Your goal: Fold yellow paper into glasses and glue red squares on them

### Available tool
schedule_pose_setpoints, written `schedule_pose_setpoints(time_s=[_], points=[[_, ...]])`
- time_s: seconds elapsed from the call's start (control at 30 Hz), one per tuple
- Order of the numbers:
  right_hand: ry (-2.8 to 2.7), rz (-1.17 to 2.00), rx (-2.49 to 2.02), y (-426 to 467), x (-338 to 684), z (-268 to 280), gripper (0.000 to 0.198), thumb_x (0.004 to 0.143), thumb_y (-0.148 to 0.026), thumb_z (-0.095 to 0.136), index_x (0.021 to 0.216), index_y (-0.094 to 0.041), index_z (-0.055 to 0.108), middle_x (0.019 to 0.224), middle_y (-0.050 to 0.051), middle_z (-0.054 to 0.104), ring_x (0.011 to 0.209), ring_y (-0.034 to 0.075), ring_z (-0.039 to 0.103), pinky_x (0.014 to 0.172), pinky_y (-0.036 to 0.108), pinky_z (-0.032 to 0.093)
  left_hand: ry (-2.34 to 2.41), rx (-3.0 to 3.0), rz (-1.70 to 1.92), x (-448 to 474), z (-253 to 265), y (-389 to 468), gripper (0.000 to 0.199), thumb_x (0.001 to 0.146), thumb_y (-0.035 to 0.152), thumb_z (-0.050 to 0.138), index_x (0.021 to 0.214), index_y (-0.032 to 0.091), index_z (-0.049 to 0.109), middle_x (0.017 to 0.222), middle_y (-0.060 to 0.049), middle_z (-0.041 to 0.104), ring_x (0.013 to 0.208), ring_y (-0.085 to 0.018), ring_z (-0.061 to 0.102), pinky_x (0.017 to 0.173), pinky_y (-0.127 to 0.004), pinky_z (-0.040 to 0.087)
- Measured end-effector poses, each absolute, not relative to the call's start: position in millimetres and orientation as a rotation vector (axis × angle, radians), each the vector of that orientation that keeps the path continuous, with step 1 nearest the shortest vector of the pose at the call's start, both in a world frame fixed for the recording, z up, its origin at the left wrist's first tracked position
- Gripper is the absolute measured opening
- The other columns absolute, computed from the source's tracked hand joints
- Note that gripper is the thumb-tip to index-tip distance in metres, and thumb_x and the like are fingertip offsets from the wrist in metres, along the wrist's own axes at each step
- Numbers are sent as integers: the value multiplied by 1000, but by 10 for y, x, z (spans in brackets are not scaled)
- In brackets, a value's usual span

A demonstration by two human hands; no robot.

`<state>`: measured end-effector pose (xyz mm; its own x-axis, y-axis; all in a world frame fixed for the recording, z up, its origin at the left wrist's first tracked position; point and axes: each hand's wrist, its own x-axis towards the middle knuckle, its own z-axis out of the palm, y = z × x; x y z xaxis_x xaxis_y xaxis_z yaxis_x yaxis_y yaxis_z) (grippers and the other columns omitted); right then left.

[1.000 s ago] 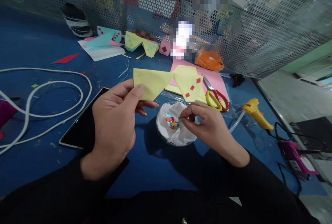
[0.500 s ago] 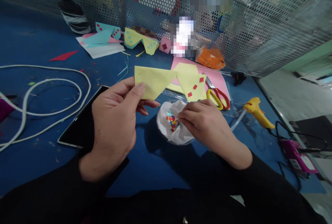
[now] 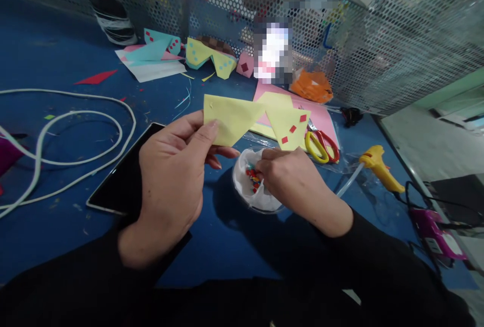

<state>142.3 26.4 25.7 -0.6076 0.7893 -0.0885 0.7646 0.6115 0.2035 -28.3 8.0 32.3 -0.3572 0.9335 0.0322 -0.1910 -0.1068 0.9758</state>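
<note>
My left hand [image 3: 176, 175] pinches the left end of yellow paper glasses [image 3: 232, 120] between thumb and fingers, holding them up off the table. Red paper diamonds [image 3: 292, 129] run along their right half; the left half bears none. Below them stands a clear round bowl [image 3: 237, 188] lined with white tissue, with small coloured paper bits [image 3: 252, 178] inside. Over the bowl's right side, my right hand [image 3: 289, 173] reaches in with its fingers drawn together at the bits. The fingertips are partly hidden, so what they hold cannot be made out.
Red-and-yellow scissors [image 3: 321, 146] lie on paper sheets [image 3: 323, 117] behind the bowl. A yellow glue gun [image 3: 380, 168] is on the right. Left are a black tablet [image 3: 121, 175] and a white cable [image 3: 130, 115]. Finished-looking paper glasses [image 3: 209, 58] stand by the mesh wall [image 3: 234, 4].
My right fingers have moved deeper into the bowl, among the paper bits. The yellow glasses stay in my left hand, and the view has shifted slightly.
</note>
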Motion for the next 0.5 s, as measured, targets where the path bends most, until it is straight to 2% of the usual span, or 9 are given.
schedule_pose_setpoints(time_s=[0.23,0.5], points=[[2686,200,1311,256,1410,226,20,74,-1,56,63,-17,60,66,3,56,54,12,40,53,34,16,1271,914,1609,-286,330,85,6,84,27,70,82,30,75,76,3,74,53,-14,65,45,-29,41],[2712,171,1296,248,1446,248,20,83,-12,58,65,-18,63,67,3,60,59,14,49,56,34,19,1289,899,1606,-288,336,84,6,84,27,70,82,30,75,76,3,74,53,-15,66,44,-29,40]])
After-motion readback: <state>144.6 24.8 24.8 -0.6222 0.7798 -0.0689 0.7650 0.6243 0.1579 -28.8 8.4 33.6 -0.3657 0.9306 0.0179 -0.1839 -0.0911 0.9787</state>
